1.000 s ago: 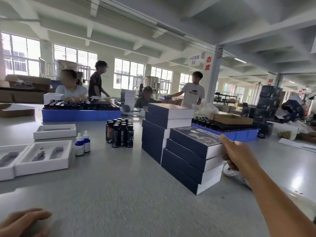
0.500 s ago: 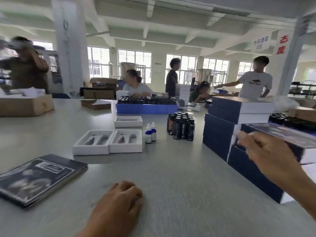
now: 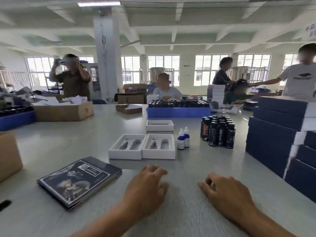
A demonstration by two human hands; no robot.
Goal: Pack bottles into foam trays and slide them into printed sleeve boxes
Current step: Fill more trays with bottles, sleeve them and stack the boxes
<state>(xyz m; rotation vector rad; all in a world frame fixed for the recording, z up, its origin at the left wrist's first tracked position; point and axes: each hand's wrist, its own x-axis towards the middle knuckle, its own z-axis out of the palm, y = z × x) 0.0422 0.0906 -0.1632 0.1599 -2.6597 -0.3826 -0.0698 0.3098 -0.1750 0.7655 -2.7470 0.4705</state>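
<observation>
Now | both hands' fingers point(image 3: 154, 170) loose, empty | foam trays point(image 3: 142, 146) just beyond

matt grey table point(image 3: 68, 139), white foam trays point(image 3: 142, 149)

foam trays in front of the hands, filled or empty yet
Empty. Both foam trays show bare grey cutouts; the two dropper bottles stand upright beside them on the table.
</observation>
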